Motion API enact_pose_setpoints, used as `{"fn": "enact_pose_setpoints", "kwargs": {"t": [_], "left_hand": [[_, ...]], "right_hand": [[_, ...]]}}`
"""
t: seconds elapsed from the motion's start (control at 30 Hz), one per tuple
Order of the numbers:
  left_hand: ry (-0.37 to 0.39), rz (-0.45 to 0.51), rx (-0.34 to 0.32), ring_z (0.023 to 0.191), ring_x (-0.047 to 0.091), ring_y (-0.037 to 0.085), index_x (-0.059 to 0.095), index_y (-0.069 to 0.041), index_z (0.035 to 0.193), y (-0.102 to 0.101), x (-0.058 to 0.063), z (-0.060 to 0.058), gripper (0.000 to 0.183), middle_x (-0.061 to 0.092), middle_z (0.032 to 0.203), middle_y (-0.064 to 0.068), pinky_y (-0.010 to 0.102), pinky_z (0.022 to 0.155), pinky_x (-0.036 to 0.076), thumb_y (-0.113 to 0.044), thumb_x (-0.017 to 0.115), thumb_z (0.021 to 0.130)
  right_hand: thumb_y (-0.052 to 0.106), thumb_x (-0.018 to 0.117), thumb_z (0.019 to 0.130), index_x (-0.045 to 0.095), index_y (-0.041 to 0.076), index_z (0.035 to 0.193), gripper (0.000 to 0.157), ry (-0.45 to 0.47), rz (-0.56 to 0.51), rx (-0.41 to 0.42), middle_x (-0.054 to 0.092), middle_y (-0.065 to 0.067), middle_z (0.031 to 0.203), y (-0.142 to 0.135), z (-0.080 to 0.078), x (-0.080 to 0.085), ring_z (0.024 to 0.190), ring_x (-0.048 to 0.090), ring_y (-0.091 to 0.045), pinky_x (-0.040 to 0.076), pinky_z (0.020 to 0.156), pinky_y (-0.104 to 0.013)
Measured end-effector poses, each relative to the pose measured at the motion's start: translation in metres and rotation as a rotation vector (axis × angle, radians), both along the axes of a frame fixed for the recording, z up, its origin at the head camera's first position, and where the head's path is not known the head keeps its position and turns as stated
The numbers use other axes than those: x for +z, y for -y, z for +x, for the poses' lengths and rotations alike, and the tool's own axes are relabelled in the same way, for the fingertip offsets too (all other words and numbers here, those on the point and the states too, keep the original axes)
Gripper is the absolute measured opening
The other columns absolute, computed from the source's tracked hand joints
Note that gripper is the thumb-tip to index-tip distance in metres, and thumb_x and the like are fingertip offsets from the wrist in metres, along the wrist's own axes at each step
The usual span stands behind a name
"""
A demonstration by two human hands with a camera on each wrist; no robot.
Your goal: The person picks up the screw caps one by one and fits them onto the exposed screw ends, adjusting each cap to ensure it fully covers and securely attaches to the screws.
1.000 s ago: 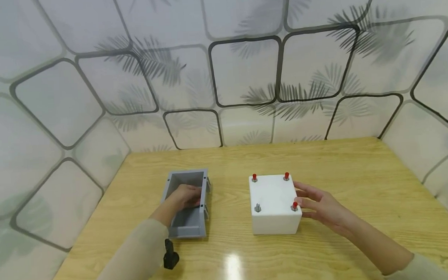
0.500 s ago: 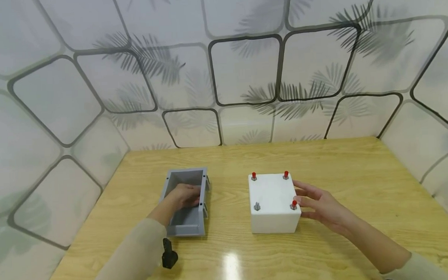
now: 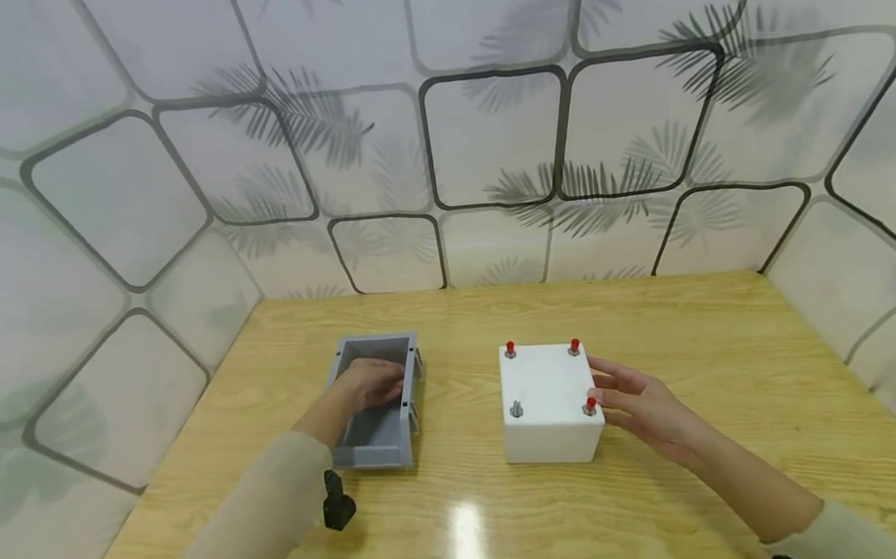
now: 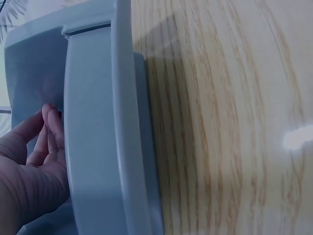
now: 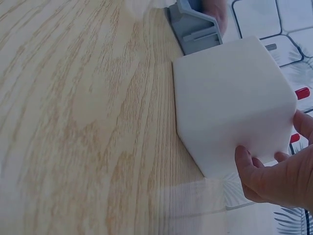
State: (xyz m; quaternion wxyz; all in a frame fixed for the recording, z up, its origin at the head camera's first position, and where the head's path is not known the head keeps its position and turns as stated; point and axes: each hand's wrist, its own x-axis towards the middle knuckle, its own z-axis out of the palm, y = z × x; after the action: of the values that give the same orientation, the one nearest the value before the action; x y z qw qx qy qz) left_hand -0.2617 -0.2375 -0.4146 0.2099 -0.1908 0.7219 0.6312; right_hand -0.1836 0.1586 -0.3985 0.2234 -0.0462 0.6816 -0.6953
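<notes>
My left hand reaches into a grey plastic bin at the left, its thumb and fingertips pinched together beside the inner wall. In the left wrist view a sliver of a small red piece shows at those fingertips; most of it is hidden. To the right stands a white box with a metal post at each top corner. Red caps top three posts; the near-left metal post is bare. My right hand touches the box's right side with spread fingers, thumb near the front-right cap.
The wooden table carries both bin and box, with a gap between them. Patterned fabric walls rise behind and at the sides. A black device is at my left sleeve.
The left hand has shifted and turned slightly inside the bin. The right hand stays at the box, which has not moved on the table. The head view tilts a little.
</notes>
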Motion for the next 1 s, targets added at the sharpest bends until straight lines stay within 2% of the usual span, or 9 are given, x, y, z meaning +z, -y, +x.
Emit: {"fn": "enact_pose_setpoints", "kwargs": {"t": [0.23, 0.4, 0.6, 0.67, 0.87, 1.0], "left_hand": [[-0.079, 0.045, -0.013, 0.059, 0.060, 0.004, 0.064, 0.005, 0.097, 0.004, 0.014, 0.005, 0.009, 0.064, 0.064, -0.003, 0.018, 0.059, 0.053, 0.000, 0.058, 0.091], [-0.134, 0.053, -0.061, 0.060, 0.060, 0.002, 0.058, 0.008, 0.106, 0.004, 0.030, 0.006, 0.017, 0.064, 0.066, -0.005, 0.016, 0.059, 0.052, -0.002, 0.057, 0.093], [-0.156, 0.092, -0.033, 0.063, 0.062, 0.002, 0.049, 0.014, 0.124, 0.001, 0.053, 0.008, 0.035, 0.065, 0.068, -0.005, 0.015, 0.060, 0.052, -0.002, 0.056, 0.094], [-0.164, 0.095, -0.046, 0.065, 0.062, 0.002, 0.047, 0.014, 0.128, 0.000, 0.060, 0.008, 0.039, 0.066, 0.071, -0.005, 0.015, 0.062, 0.053, -0.004, 0.056, 0.094], [-0.168, 0.113, -0.100, 0.070, 0.064, 0.004, 0.054, 0.007, 0.120, -0.003, 0.080, 0.010, 0.030, 0.068, 0.079, -0.003, 0.016, 0.066, 0.053, -0.007, 0.057, 0.095], [-0.165, 0.117, -0.110, 0.071, 0.064, 0.005, 0.055, 0.006, 0.119, -0.005, 0.086, 0.012, 0.028, 0.068, 0.080, -0.002, 0.017, 0.066, 0.054, -0.007, 0.058, 0.094]], "right_hand": [[0.019, 0.060, 0.094, 0.021, 0.006, 0.150, 0.070, 0.012, -0.010, -0.010, 0.026, -0.024, 0.148, 0.000, 0.000, 0.002, 0.107, 0.056, -0.008, 0.051, 0.091, -0.029], [0.019, 0.061, 0.094, 0.024, 0.008, 0.150, 0.068, 0.016, -0.013, -0.012, 0.027, -0.023, 0.147, -0.001, 0.000, 0.001, 0.107, 0.056, -0.010, 0.051, 0.091, -0.032], [0.018, 0.063, 0.092, 0.031, 0.012, 0.148, 0.065, 0.017, -0.022, -0.015, 0.039, -0.015, 0.139, -0.003, 0.001, -0.001, 0.106, 0.057, -0.011, 0.052, 0.090, -0.033], [0.018, 0.063, 0.092, 0.032, 0.013, 0.148, 0.064, 0.017, -0.021, -0.018, 0.040, -0.014, 0.138, -0.003, 0.001, -0.002, 0.106, 0.057, -0.011, 0.052, 0.090, -0.033], [0.019, 0.063, 0.092, 0.030, 0.011, 0.149, 0.066, 0.013, 0.000, -0.025, 0.029, -0.024, 0.147, -0.004, 0.001, -0.002, 0.107, 0.057, -0.010, 0.052, 0.090, -0.034], [0.019, 0.062, 0.093, 0.028, 0.011, 0.149, 0.066, 0.008, 0.004, -0.025, 0.025, -0.025, 0.149, -0.002, 0.001, -0.001, 0.108, 0.057, -0.011, 0.052, 0.091, -0.035]]}}
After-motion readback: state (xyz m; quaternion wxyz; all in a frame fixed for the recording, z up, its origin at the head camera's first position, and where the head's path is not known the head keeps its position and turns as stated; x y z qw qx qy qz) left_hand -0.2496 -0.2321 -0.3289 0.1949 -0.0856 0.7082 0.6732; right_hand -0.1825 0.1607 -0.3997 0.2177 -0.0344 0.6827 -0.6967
